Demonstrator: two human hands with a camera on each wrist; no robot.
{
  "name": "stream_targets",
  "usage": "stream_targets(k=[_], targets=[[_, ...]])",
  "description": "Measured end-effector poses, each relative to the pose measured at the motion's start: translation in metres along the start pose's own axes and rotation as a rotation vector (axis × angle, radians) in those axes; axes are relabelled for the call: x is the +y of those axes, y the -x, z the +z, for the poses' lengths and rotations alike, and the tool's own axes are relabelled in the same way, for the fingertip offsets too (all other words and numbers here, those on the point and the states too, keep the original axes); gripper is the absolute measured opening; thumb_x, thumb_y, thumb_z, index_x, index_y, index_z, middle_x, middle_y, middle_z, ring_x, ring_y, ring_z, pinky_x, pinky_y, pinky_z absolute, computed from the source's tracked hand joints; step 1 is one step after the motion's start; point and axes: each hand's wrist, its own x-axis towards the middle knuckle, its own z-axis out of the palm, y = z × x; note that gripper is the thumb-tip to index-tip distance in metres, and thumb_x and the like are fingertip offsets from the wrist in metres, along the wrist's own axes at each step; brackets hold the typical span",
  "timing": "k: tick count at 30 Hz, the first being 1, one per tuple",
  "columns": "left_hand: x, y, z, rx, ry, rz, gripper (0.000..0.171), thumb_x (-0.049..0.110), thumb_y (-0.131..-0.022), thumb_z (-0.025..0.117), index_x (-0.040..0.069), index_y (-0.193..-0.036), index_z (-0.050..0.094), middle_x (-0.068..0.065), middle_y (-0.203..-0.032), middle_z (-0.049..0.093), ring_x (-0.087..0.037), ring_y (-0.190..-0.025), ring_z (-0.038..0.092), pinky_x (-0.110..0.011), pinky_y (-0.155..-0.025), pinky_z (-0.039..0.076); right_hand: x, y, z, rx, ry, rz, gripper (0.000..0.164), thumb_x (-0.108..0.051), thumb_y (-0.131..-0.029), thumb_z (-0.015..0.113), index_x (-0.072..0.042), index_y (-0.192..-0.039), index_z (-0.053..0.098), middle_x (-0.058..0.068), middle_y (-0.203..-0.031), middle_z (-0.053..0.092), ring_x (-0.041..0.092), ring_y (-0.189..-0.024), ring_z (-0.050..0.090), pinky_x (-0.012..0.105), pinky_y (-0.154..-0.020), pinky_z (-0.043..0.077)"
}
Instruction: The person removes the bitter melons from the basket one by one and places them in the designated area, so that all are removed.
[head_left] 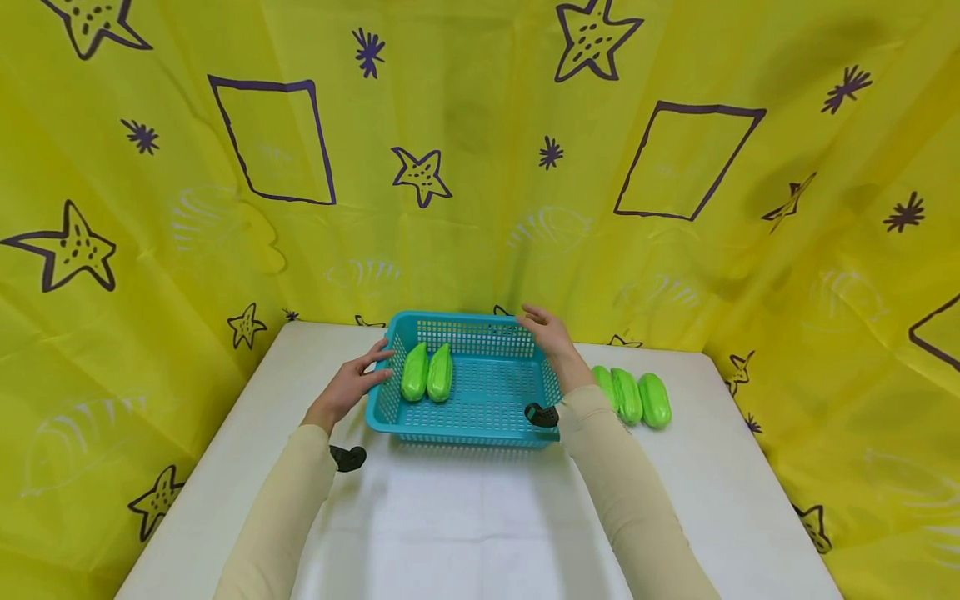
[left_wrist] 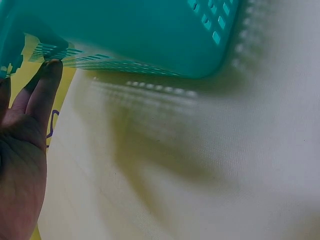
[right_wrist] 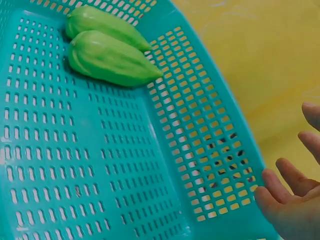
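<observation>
A teal perforated plastic basket (head_left: 495, 383) sits on the white table. Two glossy green vegetables (head_left: 439, 373), plump and tapering to a point, lie side by side in its left part. At the basket's left rim is my left hand (head_left: 351, 390), fingers spread and fingertips against the rim; in the left wrist view, they reach the outer wall (left_wrist: 125, 65). My right hand (head_left: 551, 337) hovers by the far right corner with loose, spread fingers. In the right wrist view, its little finger overlaps the rim (right_wrist: 250, 155), and nothing is held.
On the table (head_left: 465, 533), right of the basket, lie several similar green vegetables (head_left: 655, 400), partly hidden by my right forearm. Yellow curtains (head_left: 480, 233) with starfish drawings stand behind and along both sides. Dark wrist-worn devices (head_left: 542, 415) show at both wrists.
</observation>
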Motion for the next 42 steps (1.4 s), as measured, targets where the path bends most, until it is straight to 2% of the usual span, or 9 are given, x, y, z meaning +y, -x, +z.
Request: stream_targets(k=[9,14,19,28,36,42], targets=[[0.030,0.013,0.002,-0.021,0.041,-0.026,0.051,0.017,-0.101,0.055,0.001,-0.147,0.041,-0.001,-0.164,0.014,-0.037,-0.148,0.008,-0.060,-0.110,0.028,0.004,-0.003,0.022,-0.067,0.043,0.011,0.056,-0.027,-0.100,0.058,-0.010,-0.150,0.039,0.017,-0.152,0.037,0.037,-0.140,0.031,0.055,-0.113,0.026],[0.036,0.016,0.001,-0.032,0.022,-0.030,0.051,0.017,-0.101,0.055,0.000,-0.147,0.041,-0.002,-0.163,0.014,-0.037,-0.148,0.009,-0.059,-0.110,0.030,0.008,-0.003,0.037,-0.083,0.064,0.007,0.056,-0.028,-0.100,0.058,-0.012,-0.150,0.040,0.017,-0.150,0.040,0.037,-0.139,0.033,0.056,-0.112,0.028],[0.030,0.012,0.001,-0.024,0.021,-0.026,0.051,0.017,-0.101,0.055,0.001,-0.147,0.041,-0.001,-0.164,0.013,-0.038,-0.148,0.009,-0.060,-0.110,0.030,0.012,-0.002,0.052,-0.085,0.048,0.016,0.052,-0.029,-0.100,0.058,-0.016,-0.148,0.044,0.015,-0.149,0.041,0.035,-0.138,0.035,0.052,-0.111,0.032],[0.002,-0.001,0.000,0.001,-0.010,-0.009,0.051,0.024,-0.101,0.056,0.009,-0.148,0.043,0.008,-0.163,0.013,-0.033,-0.149,0.008,-0.058,-0.110,0.030,0.019,-0.006,0.077,-0.116,0.047,0.026,0.051,-0.029,-0.099,0.060,-0.018,-0.147,0.046,0.015,-0.149,0.042,0.035,-0.137,0.038,0.051,-0.110,0.035],[-0.001,-0.001,-0.002,0.008,0.000,-0.028,0.054,0.031,-0.099,0.059,0.013,-0.148,0.045,0.013,-0.162,0.015,-0.028,-0.149,0.010,-0.055,-0.111,0.031,0.022,-0.007,0.093,-0.154,0.014,0.074,0.052,-0.027,-0.098,0.062,-0.016,-0.146,0.047,0.015,-0.148,0.043,0.034,-0.135,0.041,0.052,-0.108,0.036],[0.000,-0.001,-0.001,0.002,0.000,-0.017,0.053,0.029,-0.100,0.058,0.012,-0.148,0.044,0.011,-0.162,0.014,-0.029,-0.149,0.009,-0.057,-0.111,0.029,0.024,-0.005,0.101,-0.163,0.025,0.085,0.050,-0.025,-0.099,0.060,-0.015,-0.146,0.048,0.016,-0.149,0.042,0.034,-0.135,0.041,0.051,-0.108,0.037]])
